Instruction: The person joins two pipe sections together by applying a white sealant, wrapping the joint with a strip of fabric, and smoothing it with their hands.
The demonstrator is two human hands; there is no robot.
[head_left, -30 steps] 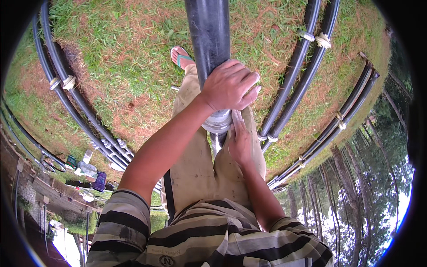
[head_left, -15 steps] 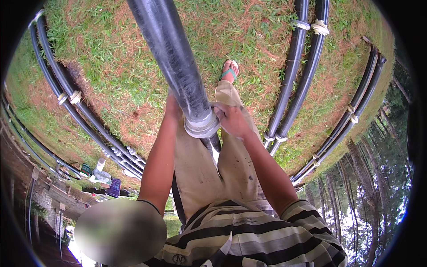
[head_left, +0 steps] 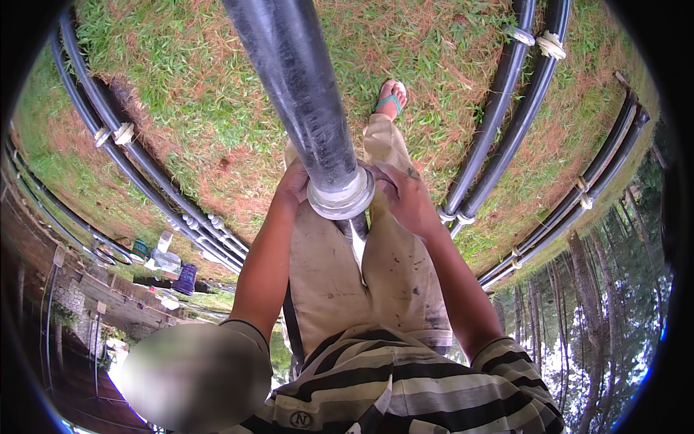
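Observation:
A thick black pipe (head_left: 300, 94) runs from the far edge of the view toward me and ends between my thighs in a pale ring-shaped collar (head_left: 340, 201). My left hand (head_left: 294, 181) is closed against the pipe's left side just above the collar, its fingertips hidden behind the pipe. On the other side my right hand (head_left: 400, 194) grips the pipe beside the collar, fingers curled around its far side. Below the collar, a darker pipe section (head_left: 354, 231) shows between my legs.
Paired black pipes with pale couplings lie on the grass at the left (head_left: 119, 155), right (head_left: 499, 108) and far right (head_left: 600, 166). A purple basket-like container (head_left: 186, 278) and other items stand at the lower left. Tree trunks (head_left: 589, 289) rise at the right.
The pipe's collared end and both my hands sit slightly further right in view. More of my left hand shows beside the pipe, and my right hand is wrapped further round it.

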